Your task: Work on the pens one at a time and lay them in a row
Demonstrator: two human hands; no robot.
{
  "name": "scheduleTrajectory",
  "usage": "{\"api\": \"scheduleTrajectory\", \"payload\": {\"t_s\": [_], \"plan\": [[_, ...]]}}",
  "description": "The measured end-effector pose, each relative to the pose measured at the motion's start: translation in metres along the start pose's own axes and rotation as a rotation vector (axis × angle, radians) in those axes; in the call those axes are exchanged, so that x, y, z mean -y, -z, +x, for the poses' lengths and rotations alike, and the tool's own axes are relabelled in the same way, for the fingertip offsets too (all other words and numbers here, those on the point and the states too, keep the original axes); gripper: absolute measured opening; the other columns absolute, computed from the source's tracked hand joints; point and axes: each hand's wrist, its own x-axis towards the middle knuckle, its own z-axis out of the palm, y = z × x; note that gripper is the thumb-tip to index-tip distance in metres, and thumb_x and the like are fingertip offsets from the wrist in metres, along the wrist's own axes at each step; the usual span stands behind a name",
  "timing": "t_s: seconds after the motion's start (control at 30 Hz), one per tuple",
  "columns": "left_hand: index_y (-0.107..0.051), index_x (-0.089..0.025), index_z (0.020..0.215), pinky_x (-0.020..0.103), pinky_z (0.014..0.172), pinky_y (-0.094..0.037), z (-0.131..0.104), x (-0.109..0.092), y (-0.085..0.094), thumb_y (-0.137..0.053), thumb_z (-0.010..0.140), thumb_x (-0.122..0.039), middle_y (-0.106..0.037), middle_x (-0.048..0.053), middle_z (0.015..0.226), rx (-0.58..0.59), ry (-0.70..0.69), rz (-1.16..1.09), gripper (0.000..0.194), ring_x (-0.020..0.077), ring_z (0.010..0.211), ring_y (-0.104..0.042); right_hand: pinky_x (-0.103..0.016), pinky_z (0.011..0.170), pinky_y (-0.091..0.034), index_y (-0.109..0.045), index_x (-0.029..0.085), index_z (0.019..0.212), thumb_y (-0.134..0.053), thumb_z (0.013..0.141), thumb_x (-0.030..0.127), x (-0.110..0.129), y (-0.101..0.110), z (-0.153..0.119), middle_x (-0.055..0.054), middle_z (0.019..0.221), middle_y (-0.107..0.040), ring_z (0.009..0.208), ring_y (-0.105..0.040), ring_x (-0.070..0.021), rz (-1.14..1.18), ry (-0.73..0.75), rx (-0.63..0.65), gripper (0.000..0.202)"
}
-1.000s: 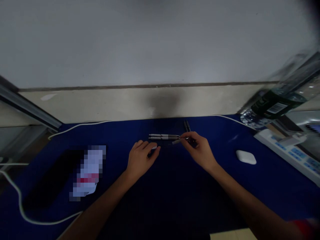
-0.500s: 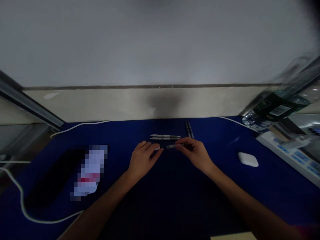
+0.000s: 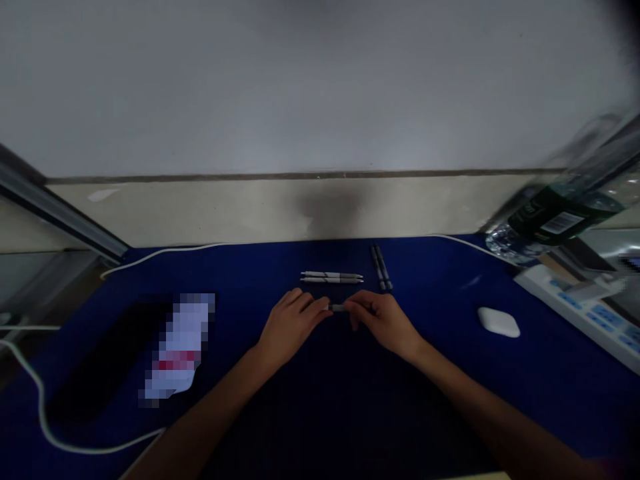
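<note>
Both of my hands meet over the blue surface around a small pen (image 3: 339,308), held level; only its greyish middle shows between the fingertips. My left hand (image 3: 289,327) is closed, pinching the whitish left end between thumb and fingers. On the other side, my right hand (image 3: 387,324) pinches the right end, mostly hidden by its fingers. Just beyond the hands, two white-and-grey pens (image 3: 331,277) lie side by side. Two dark pens (image 3: 381,268) lie to their right, pointing toward the wall.
A blurred phone-like object (image 3: 183,347) lies on the left, near a white cable (image 3: 75,448). At right are a white rounded case (image 3: 499,322), a white power strip (image 3: 575,313) and a tilted plastic bottle (image 3: 555,213). The wall (image 3: 225,207) bounds the desk's back.
My hands have come together and slightly nearer to me. The white piece in the left and the greyish piece in the right, apart before, now touch end to end.
</note>
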Motion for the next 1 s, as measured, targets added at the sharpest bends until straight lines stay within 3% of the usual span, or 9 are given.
{"api": "scheduleTrajectory", "payload": {"t_s": [0.13,0.3,0.43,0.6,0.73,0.87,1.0], "plan": [[-0.073,-0.023,0.121,0.036,0.074,-0.054,0.0004,-0.0007,-0.0009,-0.047,0.123,-0.034,-0.069,0.001,0.084,-0.009,-0.023,0.022,0.027,0.0212,0.077,-0.064,-0.036,0.059,-0.045,-0.062,0.027,0.071,-0.05,0.113,0.06,-0.0007,-0.0001,0.0004,0.002,0.05,-0.059,0.049,-0.055,-0.0193,0.015,-0.068,0.079,0.054],[-0.074,-0.022,0.121,0.035,0.074,-0.052,0.0003,-0.0006,-0.0036,-0.05,0.122,-0.036,-0.07,0.002,0.085,-0.026,0.03,-0.016,0.028,0.0204,0.078,-0.062,-0.034,0.057,-0.045,-0.068,0.026,0.103,-0.077,0.098,0.047,-0.0026,-0.0002,0.0008,0.001,0.071,-0.071,0.06,-0.062,-0.0202,0.019,-0.05,0.007,0.024],[-0.075,-0.022,0.117,0.034,0.076,-0.049,0.0004,-0.0012,-0.0045,-0.051,0.122,-0.037,-0.068,0.001,0.084,-0.018,0.023,-0.001,0.029,0.0195,0.079,-0.06,-0.036,0.063,-0.047,-0.065,0.025,0.085,-0.064,0.108,0.042,-0.0044,-0.0012,0.0006,-0.002,0.075,-0.071,0.067,-0.065,-0.0211,-0.1,0.024,-0.013,0.028],[-0.075,-0.021,0.118,0.034,0.074,-0.047,0.0014,-0.0019,-0.0049,-0.046,0.124,-0.037,-0.067,0.001,0.083,-0.05,0.029,-0.008,0.034,0.0195,0.078,-0.059,-0.035,0.064,-0.049,-0.071,0.025,0.104,-0.076,0.101,0.04,-0.0039,-0.0008,0.0004,-0.001,0.081,-0.074,0.069,-0.067,-0.0216,-0.093,0.025,-0.023,0.017],[-0.075,-0.021,0.117,0.034,0.075,-0.047,0.0015,-0.0022,-0.0053,-0.044,0.124,-0.038,-0.067,0.001,0.083,-0.045,0.021,-0.003,0.036,0.0197,0.078,-0.059,-0.037,0.068,-0.05,-0.068,0.025,0.084,-0.061,0.11,0.042,-0.0051,0.0007,0.0012,-0.004,0.079,-0.073,0.071,-0.067,-0.022,-0.13,0.115,-0.023,0.032],[-0.075,-0.021,0.118,0.034,0.075,-0.046,0.0014,-0.0026,-0.0047,-0.045,0.124,-0.037,-0.067,0.001,0.083,-0.056,0.024,-0.008,0.035,0.0197,0.079,-0.058,-0.035,0.066,-0.05,-0.071,0.024,0.096,-0.071,0.105,0.044,-0.0073,0.0002,0.0012,-0.003,0.084,-0.075,0.071,-0.067,-0.0215,-0.135,0.11,-0.022,0.022],[-0.075,-0.022,0.117,0.034,0.075,-0.046,0.0021,-0.003,-0.0035,-0.045,0.124,-0.038,-0.067,0.001,0.084,-0.031,0.011,-0.01,0.035,0.0196,0.08,-0.059,-0.037,0.071,-0.052,-0.071,0.024,0.09,-0.062,0.111,0.044,-0.0082,-0.0011,0.001,-0.005,0.083,-0.074,0.075,-0.068,-0.0221,-0.163,0.126,-0.012,0.03]]}}
